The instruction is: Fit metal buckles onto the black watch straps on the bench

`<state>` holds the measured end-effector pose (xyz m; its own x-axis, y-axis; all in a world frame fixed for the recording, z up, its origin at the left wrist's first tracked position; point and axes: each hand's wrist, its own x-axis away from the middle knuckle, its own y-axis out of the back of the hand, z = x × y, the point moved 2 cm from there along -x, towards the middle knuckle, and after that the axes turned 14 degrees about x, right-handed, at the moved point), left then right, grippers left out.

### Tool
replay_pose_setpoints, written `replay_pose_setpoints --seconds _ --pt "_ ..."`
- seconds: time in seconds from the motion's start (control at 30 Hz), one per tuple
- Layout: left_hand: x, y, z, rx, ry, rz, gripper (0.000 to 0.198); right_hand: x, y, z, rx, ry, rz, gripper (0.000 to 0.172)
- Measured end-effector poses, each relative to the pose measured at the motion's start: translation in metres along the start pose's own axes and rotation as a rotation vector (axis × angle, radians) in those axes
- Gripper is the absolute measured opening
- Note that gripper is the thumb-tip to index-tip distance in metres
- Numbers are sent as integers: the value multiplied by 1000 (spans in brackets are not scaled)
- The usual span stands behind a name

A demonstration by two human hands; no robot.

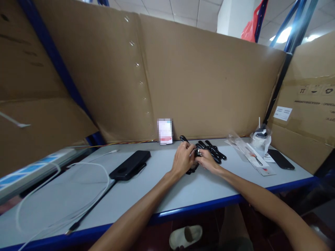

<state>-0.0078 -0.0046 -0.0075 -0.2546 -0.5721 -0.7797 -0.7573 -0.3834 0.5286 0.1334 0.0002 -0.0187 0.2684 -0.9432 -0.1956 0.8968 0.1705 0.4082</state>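
Note:
Over the middle of the grey table, my left hand and my right hand meet with fingers closed on one small tool with a glossy black handle. The handle's rounded end sticks out beyond my left fingers. A bit of shiny metal shows at my right fingertips. My fingers cover the rest, so its exact kind is unclear. Several similar black-handled pieces lie in a loose pile just beyond my right hand. Under my hands, a dark object is partly hidden.
A lit phone leans against the cardboard wall. Left lie a black power bank, white cable and a power strip. Right are clear packaging, a bagged cup and a dark phone.

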Motion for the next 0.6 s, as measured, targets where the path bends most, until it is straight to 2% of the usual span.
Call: replay_pose_setpoints --seconds 0.1,0.23,0.47,0.6 --pt "-1 1 0 50 -51 8 32 1 -1 2 -10 -18 14 14" --pt "-2 5 -2 199 -54 -58 28 2 -1 4 -25 -25 13 14" --pt "-7 13 2 332 156 -281 24 2 4 6 -67 -95 19 11" --pt "-8 11 9 441 273 -362 14 2 5 5 -158 -139 33 23"
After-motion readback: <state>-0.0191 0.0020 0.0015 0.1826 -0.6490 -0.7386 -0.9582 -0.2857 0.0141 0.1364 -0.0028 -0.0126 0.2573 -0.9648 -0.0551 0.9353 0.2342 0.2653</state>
